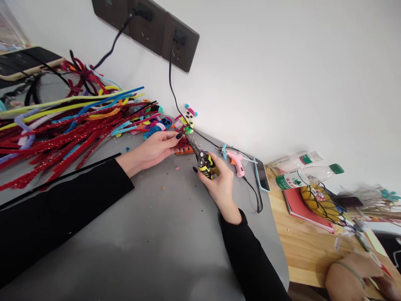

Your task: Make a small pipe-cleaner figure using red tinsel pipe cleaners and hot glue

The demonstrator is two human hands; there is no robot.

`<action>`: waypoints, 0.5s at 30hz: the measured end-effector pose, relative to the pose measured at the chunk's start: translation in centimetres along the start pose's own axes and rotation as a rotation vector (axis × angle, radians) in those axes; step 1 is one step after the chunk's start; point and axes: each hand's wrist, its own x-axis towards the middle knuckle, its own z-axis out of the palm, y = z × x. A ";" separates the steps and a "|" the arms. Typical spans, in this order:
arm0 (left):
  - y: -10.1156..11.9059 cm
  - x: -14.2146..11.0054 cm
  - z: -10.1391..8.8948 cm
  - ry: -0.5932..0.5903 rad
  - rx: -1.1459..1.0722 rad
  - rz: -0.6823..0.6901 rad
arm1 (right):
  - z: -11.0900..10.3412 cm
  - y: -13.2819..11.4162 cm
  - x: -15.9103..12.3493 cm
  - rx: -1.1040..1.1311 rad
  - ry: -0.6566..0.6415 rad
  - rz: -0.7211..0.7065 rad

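My right hand [219,179] is wrapped round the black-and-yellow handles of a pair of pliers [202,158]. Their narrow jaws point up and left, reaching the fingertips of my left hand [159,146]. That hand is closed in a pinch; dark red shows by its fingers, but what they hold is too small to make out. Just beyond the jaws sit small colourful pipe-cleaner figures [189,119]. Left of them spreads a big heap of pipe cleaners [94,121], mostly glittery red. An orange piece [184,151] lies below my left fingertips.
A pink glue gun [237,162] with a black cord lies right of the pliers, beside a phone [262,174]. Bottles [308,175], a red notebook [307,211] and a yellow basket-like item [321,200] occupy the wooden table. Another person's hands [354,276] are at lower right. Sockets [147,25] line the wall.
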 end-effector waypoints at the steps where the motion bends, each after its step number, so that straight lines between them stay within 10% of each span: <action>1: 0.0 0.0 0.0 -0.004 -0.003 0.000 | 0.0 0.0 0.0 -0.007 0.007 -0.002; 15: 0.2 -0.2 0.2 -0.009 -0.010 -0.021 | -0.2 -0.3 0.1 -0.051 0.027 -0.014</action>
